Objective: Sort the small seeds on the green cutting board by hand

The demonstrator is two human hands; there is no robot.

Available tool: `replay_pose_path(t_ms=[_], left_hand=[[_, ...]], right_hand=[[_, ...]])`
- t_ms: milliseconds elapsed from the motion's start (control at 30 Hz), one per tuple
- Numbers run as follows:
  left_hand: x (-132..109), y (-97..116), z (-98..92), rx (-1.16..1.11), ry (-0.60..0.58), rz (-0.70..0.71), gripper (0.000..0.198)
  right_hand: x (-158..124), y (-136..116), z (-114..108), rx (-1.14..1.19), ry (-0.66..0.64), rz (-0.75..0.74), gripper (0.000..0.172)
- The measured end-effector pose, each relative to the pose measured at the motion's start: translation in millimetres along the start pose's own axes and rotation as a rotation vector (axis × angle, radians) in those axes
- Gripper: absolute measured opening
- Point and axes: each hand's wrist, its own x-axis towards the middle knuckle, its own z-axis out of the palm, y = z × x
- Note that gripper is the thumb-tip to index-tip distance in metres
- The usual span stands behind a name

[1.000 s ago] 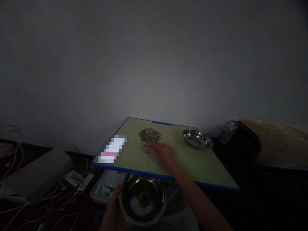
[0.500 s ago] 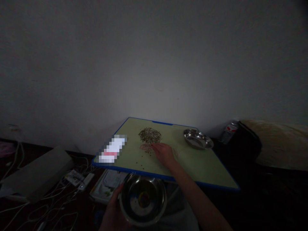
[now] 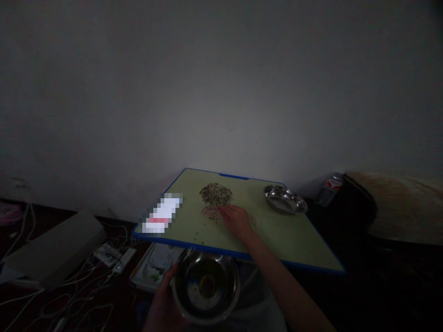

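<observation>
My left hand [image 3: 166, 299] grips the left side of a shiny metal bowl [image 3: 183, 302] below the near edge of a pale green board [image 3: 277, 240] with a blue rim. Something small and dark, which I cannot make out, lies inside the bowl. My right hand [image 3: 237, 221] rests low over the board, fingers bent and drawn together at the near side of a pile of small dark and pale grains [image 3: 216, 193]. What those fingertips hold, if anything, is too small to see. A few loose grains lie scattered closer to me.
A second metal bowl [image 3: 285, 200] stands on the board's right side. A blurred-out bright phone-like rectangle [image 3: 162, 214] lies at its left. Cables and a power strip [image 3: 124, 260] cover the floor at left; a plastic bottle [image 3: 330, 189] leans at right. A wall rises behind.
My right hand stays almost in place, its fingers shifting slightly near the grains. A few loose grains near the board's front edge have moved a little. The left hand and bowl stay put.
</observation>
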Motion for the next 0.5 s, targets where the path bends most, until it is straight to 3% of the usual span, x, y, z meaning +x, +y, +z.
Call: replay_pose_path(t_ms=[200, 367, 500], left_hand=[[-5.0, -0.4, 3.1, 0.013, -0.016, 0.019, 0.013], [-11.9, 0.5, 13.4, 0.019, 0.073, 0.021, 0.023], [-7.5, 0.0, 10.7, 0.036, -0.013, 0.023, 0.013]], right_hand=[[0.7, -0.2, -0.6, -0.011, -0.002, 0.025, 0.021], [0.6, -0.3, -1.4, 0.008, 0.007, 0.016, 0.023], [1.0, -1.2, -2.5, 0.013, -0.002, -0.003, 0.022]])
